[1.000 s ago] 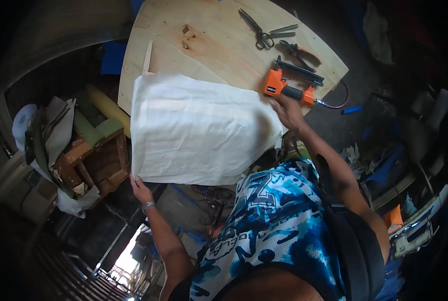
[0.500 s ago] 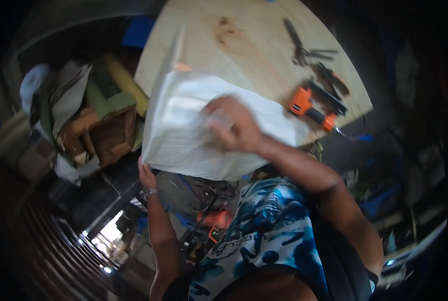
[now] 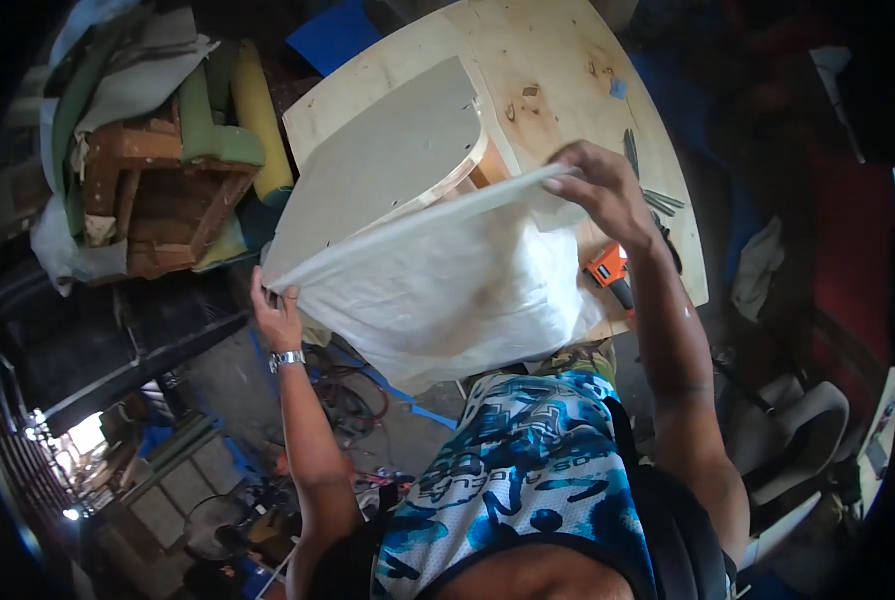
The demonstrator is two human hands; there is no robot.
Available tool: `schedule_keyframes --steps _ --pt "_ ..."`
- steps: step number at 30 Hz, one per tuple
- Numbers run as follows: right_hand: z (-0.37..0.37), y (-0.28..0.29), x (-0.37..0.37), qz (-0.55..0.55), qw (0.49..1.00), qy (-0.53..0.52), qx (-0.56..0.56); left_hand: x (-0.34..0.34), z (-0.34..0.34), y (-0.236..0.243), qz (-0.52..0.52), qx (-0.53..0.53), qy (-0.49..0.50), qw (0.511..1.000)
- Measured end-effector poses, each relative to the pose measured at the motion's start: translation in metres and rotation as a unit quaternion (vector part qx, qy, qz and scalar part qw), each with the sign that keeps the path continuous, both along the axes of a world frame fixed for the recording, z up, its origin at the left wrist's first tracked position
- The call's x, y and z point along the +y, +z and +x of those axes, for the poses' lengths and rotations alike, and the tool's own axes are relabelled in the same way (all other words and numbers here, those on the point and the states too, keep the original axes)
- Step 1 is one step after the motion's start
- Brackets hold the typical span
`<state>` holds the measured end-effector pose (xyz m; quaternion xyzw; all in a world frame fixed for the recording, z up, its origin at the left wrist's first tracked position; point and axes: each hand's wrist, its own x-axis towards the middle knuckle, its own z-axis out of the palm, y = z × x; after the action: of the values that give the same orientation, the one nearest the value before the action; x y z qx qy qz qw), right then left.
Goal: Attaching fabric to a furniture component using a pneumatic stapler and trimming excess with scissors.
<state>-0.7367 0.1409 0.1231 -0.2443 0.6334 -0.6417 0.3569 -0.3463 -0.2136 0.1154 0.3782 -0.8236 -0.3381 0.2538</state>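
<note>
A thin white fabric sheet (image 3: 447,290) is stretched between my hands over the near side of a grey-topped panel (image 3: 387,150) with a pale wooden edge. My right hand (image 3: 602,190) is raised and pinches the sheet's upper right corner. At the panel's near left corner, my left hand (image 3: 278,308) is closed on the sheet's other end, its fingers wrapped round the edge. Just right of the sheet lies an orange and black power tool (image 3: 608,268), partly hidden behind my right forearm. A pair of shears (image 3: 657,198) rests beyond that forearm.
The panel lies on a pale wooden tabletop (image 3: 547,80) with rounded edges. On the left stands a stripped wooden furniture frame (image 3: 172,200) with green and yellow padding (image 3: 259,120). Cables and hoses (image 3: 357,400) lie on the floor below. A grey chair (image 3: 802,430) is at the right.
My right hand has lifted the sheet's edge up and to the right, uncovering the grey panel. My left hand stays at the left corner. The view has shifted.
</note>
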Motion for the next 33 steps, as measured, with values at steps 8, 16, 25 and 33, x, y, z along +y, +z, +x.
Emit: schedule_keyframes --steps 8,16,25,33 --pt "0.019 0.022 -0.007 0.065 0.998 0.012 0.022 -0.047 0.019 -0.001 0.127 -0.034 -0.071 0.989" --pt "0.029 0.043 -0.012 0.032 0.996 -0.062 0.05 -0.051 0.04 -0.015 0.178 -0.03 -0.057 0.982" --pt "0.007 0.021 0.007 0.079 0.974 -0.065 0.204 -0.062 0.061 -0.03 0.246 -0.073 -0.097 0.962" --pt "-0.02 0.028 -0.016 0.124 0.932 -0.127 0.317 -0.058 0.056 0.008 -0.004 -0.083 -0.086 0.993"
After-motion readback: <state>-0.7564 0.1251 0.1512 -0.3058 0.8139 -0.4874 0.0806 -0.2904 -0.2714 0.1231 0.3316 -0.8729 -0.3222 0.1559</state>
